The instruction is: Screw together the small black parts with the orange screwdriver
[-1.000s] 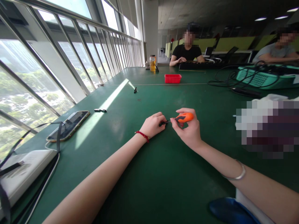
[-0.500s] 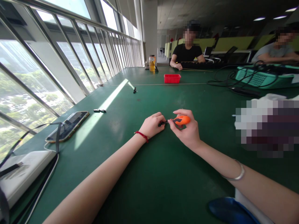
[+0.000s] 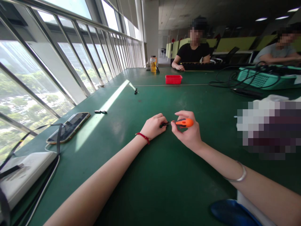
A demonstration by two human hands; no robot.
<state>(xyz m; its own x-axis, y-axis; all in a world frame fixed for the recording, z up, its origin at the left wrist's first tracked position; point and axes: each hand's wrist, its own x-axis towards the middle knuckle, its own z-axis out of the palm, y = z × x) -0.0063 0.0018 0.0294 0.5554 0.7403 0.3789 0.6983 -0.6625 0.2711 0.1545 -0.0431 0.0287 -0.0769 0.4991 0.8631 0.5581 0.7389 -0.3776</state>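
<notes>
On this green table (image 3: 150,191), our left hand (image 3: 153,126) pinches a black part (image 3: 163,125); our right hand (image 3: 191,135) should turn its gripped screwdriver (image 3: 185,122) squarely

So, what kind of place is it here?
Probably an office with a work area: yellow-green partitions and a chair behind, a green table, and an orange-handled tool in the right hand.

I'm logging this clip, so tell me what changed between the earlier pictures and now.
The orange screwdriver in the right hand has tipped, its handle end now lower. The co-worker in black has leaned toward the picture's right and lowered one hand. The left hand keeps its small black part; the red tray stayed put.
</notes>
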